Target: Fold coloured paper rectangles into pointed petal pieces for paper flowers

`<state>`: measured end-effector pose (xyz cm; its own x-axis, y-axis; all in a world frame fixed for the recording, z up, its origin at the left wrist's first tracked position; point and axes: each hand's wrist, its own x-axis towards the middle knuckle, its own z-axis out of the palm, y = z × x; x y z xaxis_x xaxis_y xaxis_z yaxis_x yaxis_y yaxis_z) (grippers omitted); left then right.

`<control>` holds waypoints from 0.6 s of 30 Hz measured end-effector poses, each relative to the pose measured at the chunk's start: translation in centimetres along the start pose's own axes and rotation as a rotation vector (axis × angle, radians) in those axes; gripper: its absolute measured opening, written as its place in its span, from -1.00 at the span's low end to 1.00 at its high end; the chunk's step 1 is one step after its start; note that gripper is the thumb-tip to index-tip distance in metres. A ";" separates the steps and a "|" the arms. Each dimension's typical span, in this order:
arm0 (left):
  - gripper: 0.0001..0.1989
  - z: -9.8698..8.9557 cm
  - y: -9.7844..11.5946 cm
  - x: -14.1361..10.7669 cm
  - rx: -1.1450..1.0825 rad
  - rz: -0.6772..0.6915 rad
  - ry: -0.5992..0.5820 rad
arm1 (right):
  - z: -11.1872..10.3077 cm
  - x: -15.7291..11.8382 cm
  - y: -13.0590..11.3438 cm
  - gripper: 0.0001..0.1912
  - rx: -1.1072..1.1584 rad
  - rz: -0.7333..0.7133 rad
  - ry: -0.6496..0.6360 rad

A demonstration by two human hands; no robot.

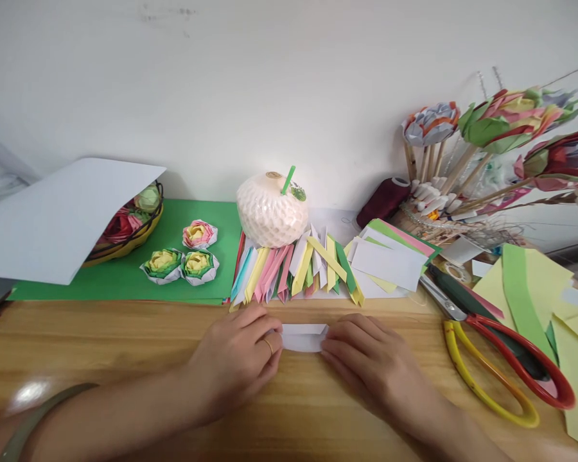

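A small strip of white paper (304,339) lies just above the wooden table, with a fold along its upper edge. My left hand (243,351) pinches its left end, fingers closed; a ring shows on one finger. At the right end, my right hand (373,350) grips the paper in the same way, and both thumbs are mostly hidden. Just beyond my hands lies a row of folded paper strips (293,266) in pink, yellow, white, green and blue. To their right is a stack of cut paper pieces (390,262).
Scissors (476,319) with red and yellow handles lie at right, beside yellow and green paper scraps (525,295). A white textured coconut-like container (272,208) stands behind the strips. Three paper flowers (199,266) sit on green paper (125,292). A thread spool (383,200) stands near stemmed paper flowers (508,119).
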<state>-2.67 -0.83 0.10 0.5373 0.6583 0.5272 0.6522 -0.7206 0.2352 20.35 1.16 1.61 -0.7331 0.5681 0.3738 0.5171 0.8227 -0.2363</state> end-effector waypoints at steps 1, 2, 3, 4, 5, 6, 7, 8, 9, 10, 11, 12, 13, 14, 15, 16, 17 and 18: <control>-0.83 0.0 0.0 -0.1 -0.004 -0.016 -0.009 | 0.0 0.0 0.0 -0.80 0.007 0.008 -0.002; -0.84 0.0 0.1 -0.1 -0.005 -0.027 -0.019 | 0.1 0.0 0.0 -0.79 0.017 0.020 -0.008; -0.83 0.0 0.1 -0.2 -0.005 -0.034 -0.032 | 0.1 0.0 0.0 -0.80 0.032 0.033 -0.017; -0.83 0.0 0.1 -0.2 -0.008 -0.042 -0.046 | 0.2 0.0 0.0 -0.80 0.050 0.048 -0.026; -0.82 0.0 0.1 -0.2 -0.018 -0.054 -0.059 | 0.2 0.0 0.0 -0.81 0.068 0.065 -0.033; -0.81 0.0 0.2 -0.1 -0.036 -0.072 -0.069 | 0.3 0.0 -0.1 -0.82 0.085 0.084 -0.038; -0.81 -0.1 0.2 0.0 -0.059 -0.096 -0.075 | 0.4 0.0 -0.1 -0.83 0.100 0.105 -0.038; -0.80 -0.1 0.2 0.1 -0.081 -0.123 -0.077 | 0.5 0.1 -0.1 -0.83 0.111 0.126 -0.033; -0.80 -0.1 0.3 0.2 -0.100 -0.150 -0.076 | 0.6 0.1 -0.2 -0.83 0.118 0.150 -0.028; -0.80 -0.1 0.3 0.3 -0.116 -0.174 -0.077 | 0.7 0.1 -0.2 -0.82 0.121 0.173 -0.023; -0.80 -0.1 0.3 0.4 -0.127 -0.195 -0.084 | 0.9 0.2 -0.3 -0.81 0.120 0.193 -0.018; -0.80 -0.1 0.4 0.5 -0.136 -0.213 -0.093 | 1.0 0.2 -0.4 -0.81 0.117 0.209 -0.013; -0.79 -0.1 0.4 0.6 -0.143 -0.229 -0.102 | 1.1 0.2 -0.4 -0.80 0.111 0.224 -0.008; -0.78 0.0 0.4 0.6 -0.149 -0.240 -0.110 | 1.2 0.2 -0.5 -0.80 0.106 0.235 -0.004; -0.77 0.0 0.4 0.7 -0.151 -0.249 -0.120 | 1.3 0.2 -0.5 -0.80 0.100 0.244 0.001; -0.77 0.0 0.4 0.7 -0.147 -0.255 -0.127 | 1.4 0.2 -0.5 -0.80 0.094 0.252 0.003; -0.78 0.1 0.3 0.8 -0.138 -0.258 -0.137 | 1.5 0.2 -0.6 -0.80 0.084 0.259 0.003; -0.79 0.2 0.3 0.8 -0.125 -0.259 -0.147 | 1.6 0.1 -0.6 -0.79 0.069 0.262 0.002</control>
<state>-1.97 -0.49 0.44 0.4398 0.8411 0.3149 0.7113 -0.5403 0.4495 19.25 0.79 0.41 -0.5777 0.7617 0.2935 0.6578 0.6473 -0.3852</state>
